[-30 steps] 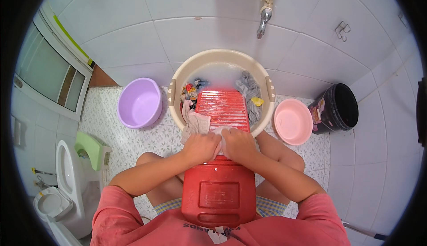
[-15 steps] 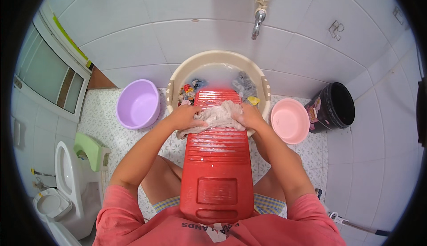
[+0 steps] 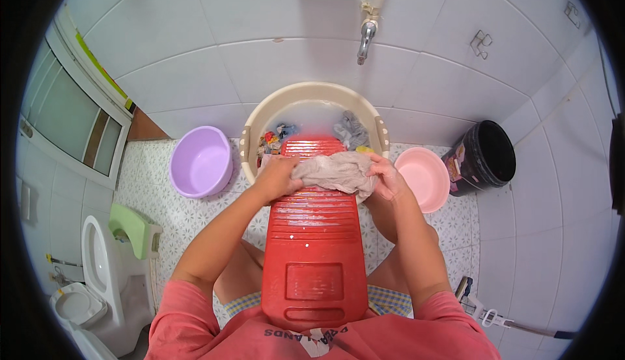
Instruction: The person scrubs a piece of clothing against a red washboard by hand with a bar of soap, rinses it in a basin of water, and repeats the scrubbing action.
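A wet grey-beige cloth (image 3: 335,172) lies bunched across the ridges of a red washboard (image 3: 314,230). My left hand (image 3: 278,176) grips its left end, fingers closed on the fabric. At the other end my right hand (image 3: 387,178) pinches the cloth near the washboard's right edge. The washboard leans from my lap into a large cream tub (image 3: 312,89) of cloudy water. Inside the tub, grey fabric (image 3: 351,130) lies at the right and colourful patterned fabric (image 3: 271,141) at the left. A small yellow piece (image 3: 364,149) shows beside my right hand.
A purple basin (image 3: 202,163) stands left of the tub; a pink basin (image 3: 424,178) and a tilted black bucket (image 3: 485,158) are at its right. A metal tap (image 3: 366,42) juts from the wall above. A green stool (image 3: 132,230) and white toilet (image 3: 104,256) stand at left.
My right hand has shifted right and turned, drawing its end of the cloth past the washboard's edge. The cloth is more stretched out sideways. The head view has tilted slightly upward.
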### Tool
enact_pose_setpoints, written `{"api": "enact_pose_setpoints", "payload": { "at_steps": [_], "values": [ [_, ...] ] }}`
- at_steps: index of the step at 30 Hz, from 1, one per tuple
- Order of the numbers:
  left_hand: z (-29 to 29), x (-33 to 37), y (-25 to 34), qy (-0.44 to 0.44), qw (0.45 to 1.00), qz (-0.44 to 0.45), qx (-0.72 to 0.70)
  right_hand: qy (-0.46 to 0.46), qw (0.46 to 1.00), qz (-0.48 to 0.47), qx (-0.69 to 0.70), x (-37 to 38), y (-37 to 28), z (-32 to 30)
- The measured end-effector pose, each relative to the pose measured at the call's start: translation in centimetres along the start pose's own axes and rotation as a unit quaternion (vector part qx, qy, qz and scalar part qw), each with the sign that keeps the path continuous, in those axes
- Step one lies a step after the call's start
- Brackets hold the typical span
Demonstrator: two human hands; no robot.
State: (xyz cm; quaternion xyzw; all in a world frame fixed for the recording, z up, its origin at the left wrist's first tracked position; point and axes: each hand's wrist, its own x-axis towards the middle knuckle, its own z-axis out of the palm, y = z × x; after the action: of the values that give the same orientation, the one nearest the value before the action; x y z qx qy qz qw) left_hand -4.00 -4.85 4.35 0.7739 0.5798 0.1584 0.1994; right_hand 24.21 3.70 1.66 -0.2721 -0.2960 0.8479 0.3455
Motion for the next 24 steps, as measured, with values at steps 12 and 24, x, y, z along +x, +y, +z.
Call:
{"api": "enact_pose_setpoints", "payload": {
  "at_steps": [12, 24],
  "values": [
    [-4.4, -1.4, 0.0, 0.029, 0.902, -0.08, -0.423, 0.056, 0.691, -0.348, -0.631, 0.5, 3.2, 6.8],
    [-4.2, -1.4, 0.2, 0.042, 0.877, 0.005, -0.479, -0.04, 0.982, -0.074, 0.171, 1.5, 2.3, 14.9]
  ]
}}
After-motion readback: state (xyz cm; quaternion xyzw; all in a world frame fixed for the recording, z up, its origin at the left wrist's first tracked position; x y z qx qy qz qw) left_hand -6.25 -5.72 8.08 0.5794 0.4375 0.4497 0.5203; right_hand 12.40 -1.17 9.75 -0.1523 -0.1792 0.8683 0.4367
